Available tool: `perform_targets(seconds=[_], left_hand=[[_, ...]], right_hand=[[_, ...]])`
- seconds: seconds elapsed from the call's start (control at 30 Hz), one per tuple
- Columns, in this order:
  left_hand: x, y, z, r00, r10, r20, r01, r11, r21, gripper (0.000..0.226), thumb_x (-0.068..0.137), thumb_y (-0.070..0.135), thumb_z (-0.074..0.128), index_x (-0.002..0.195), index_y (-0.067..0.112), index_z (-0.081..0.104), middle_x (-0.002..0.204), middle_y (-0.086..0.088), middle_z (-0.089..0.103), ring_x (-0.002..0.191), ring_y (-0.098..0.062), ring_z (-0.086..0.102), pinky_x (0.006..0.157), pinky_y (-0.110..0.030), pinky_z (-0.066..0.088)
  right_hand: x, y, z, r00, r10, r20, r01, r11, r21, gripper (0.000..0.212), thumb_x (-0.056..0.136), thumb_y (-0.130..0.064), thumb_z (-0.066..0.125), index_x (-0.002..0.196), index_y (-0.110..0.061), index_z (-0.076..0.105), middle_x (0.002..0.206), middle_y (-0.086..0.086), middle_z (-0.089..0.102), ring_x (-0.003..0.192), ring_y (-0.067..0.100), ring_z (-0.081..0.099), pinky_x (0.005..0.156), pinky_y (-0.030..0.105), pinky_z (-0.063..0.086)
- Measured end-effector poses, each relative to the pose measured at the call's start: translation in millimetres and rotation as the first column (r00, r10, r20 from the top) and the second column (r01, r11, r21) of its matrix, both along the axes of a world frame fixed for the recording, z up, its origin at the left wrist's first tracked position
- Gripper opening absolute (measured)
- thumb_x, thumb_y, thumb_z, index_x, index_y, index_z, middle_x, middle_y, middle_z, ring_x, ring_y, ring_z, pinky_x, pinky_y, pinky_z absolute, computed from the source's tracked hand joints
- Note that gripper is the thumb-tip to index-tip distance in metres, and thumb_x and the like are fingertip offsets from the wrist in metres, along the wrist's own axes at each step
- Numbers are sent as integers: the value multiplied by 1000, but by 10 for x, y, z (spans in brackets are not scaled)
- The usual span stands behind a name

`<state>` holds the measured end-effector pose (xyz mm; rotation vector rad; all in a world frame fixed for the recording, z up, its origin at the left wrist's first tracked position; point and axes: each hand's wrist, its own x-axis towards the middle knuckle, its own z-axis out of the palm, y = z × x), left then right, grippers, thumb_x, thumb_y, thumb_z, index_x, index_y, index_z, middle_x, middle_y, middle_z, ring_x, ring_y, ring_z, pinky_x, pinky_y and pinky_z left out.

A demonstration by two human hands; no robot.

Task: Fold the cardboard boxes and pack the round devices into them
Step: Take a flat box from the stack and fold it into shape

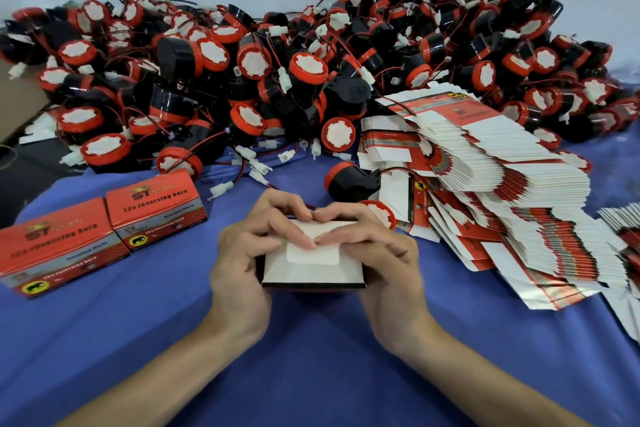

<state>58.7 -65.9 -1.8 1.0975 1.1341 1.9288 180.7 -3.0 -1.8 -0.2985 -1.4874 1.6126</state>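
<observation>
At the lower middle of the frame, the fingers [296, 239] of both hands curl over a box [311, 274], their tips meeting on its white flap [311, 255] and pressing it down. The left hand [242, 274] and right hand [384, 263] grip its sides. Whether a device is inside, I cannot tell, but this box looks nearly closed. Left of it, two closed boxes [156, 208] stand side by side on the desk [311, 357], so little seems done. Right of it fans a thick stack of flat boxes [502, 184], and across the top lies a big heap of devices [277, 62] with loose wires. Most of the job looks left.
</observation>
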Motion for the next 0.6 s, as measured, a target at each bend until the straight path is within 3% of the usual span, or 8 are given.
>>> perform_targets(seconds=[0.07,0.13,0.27,0.43,0.53,0.6], left_hand=[[-6,11,-6,995,-16,-101,17,1000,3,29,72,17,39,61,24,66,92,7,57,91,-14,55,78,-23,44],[-21,31,-8,982,-8,-189,2,1000,-31,13,69,29,50,76,25,60,96,14,56,94,-9,55,78,-21,45],[-18,48,-7,979,-18,-204,9,999,-44,32,72,13,60,102,14,50,100,18,61,93,1,59,73,-14,48],[30,24,15,968,52,-247,-62,997,-35,31,71,-1,48,95,17,53,91,17,60,83,1,59,66,-14,48],[52,18,13,920,130,-370,-146,989,-16,29,69,-2,47,81,23,55,97,9,56,94,-4,54,77,-14,42],[34,22,15,866,162,-474,-176,984,15,19,73,7,50,80,23,56,100,3,53,97,-3,52,79,-12,40]], right_hand=[[13,-6,-8,1000,3,28,-4,1000,25,25,80,-22,52,82,-11,75,111,1,66,111,15,58,89,18,43],[3,-10,-20,994,-61,90,55,996,70,16,81,-22,59,93,-17,69,114,-3,65,111,12,59,88,19,44],[-10,2,-24,991,-69,113,66,997,35,34,82,-4,58,115,-11,55,112,-4,64,106,13,60,84,23,49],[-21,-17,-10,992,-75,104,76,997,-2,38,75,4,54,100,-24,62,97,-8,66,90,6,62,70,19,51],[-21,-27,-15,988,-103,114,101,995,23,44,70,5,52,92,-31,63,103,-8,67,101,11,62,79,25,51],[-17,-26,-16,983,-130,129,122,990,68,36,72,5,54,91,-25,61,105,-7,67,107,14,61,88,29,48]])
